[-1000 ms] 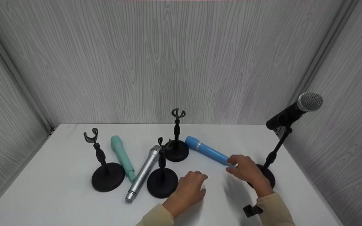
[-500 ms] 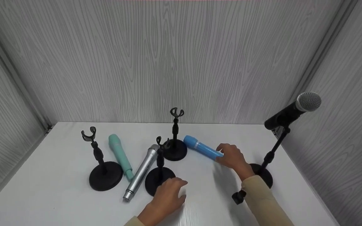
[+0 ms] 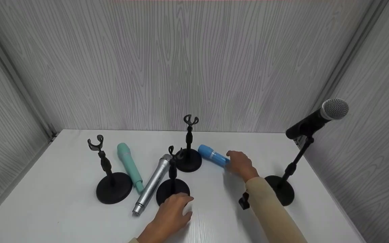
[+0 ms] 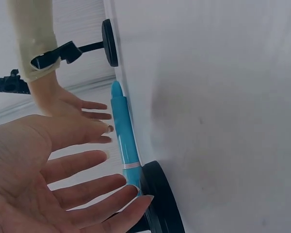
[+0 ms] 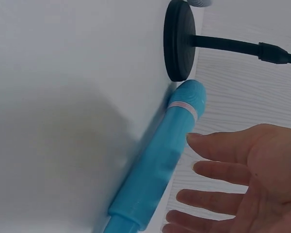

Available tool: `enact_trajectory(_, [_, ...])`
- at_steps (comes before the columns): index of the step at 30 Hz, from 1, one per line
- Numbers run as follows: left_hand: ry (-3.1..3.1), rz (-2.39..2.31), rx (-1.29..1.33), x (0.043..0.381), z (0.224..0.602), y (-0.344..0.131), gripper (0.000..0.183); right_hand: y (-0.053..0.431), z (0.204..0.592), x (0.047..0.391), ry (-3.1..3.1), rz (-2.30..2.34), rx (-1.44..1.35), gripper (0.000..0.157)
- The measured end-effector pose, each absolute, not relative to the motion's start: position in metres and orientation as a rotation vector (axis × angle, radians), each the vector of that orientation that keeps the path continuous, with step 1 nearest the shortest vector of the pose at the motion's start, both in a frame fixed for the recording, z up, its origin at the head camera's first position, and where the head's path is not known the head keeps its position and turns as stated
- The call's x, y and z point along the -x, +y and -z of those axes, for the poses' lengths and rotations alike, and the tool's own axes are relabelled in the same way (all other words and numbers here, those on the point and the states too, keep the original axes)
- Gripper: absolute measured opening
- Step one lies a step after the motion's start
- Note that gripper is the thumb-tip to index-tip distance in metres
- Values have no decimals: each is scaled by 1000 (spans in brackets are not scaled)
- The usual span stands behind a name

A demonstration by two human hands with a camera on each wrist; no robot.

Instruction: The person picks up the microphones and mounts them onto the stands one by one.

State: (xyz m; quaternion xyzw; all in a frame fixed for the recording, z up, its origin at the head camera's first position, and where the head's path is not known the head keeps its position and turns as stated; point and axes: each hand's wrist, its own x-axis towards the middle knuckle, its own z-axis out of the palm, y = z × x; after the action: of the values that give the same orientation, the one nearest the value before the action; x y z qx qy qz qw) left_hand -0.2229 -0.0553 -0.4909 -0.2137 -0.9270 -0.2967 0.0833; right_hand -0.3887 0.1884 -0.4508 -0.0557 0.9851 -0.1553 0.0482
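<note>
One blue microphone (image 3: 213,156), lying on the white table (image 3: 62,222), head just beside the base of the back stand (image 3: 188,162), tail end under the right hand (image 3: 241,164). Right hand: thumb and fingers apart; contact with the microphone cannot be told. Left hand (image 3: 170,214): thumb and fingers apart, near the front stand (image 3: 171,189). One green microphone (image 3: 132,168) and one silver microphone (image 3: 152,185), lying between the front stand and the left stand (image 3: 114,189). One black microphone (image 3: 307,124), tilted, mounted on the right stand (image 3: 284,192).
</note>
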Motion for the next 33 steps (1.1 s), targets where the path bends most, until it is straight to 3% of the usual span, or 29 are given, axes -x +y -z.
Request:
enact_trajectory(15, [-2732, 901, 574, 220, 488, -75, 36, 180, 465, 390, 3087, 333, 205, 31])
enact_trajectory(33, [-2673, 925, 463, 227, 475, -101, 37, 173, 469, 386, 3042, 253, 166, 50])
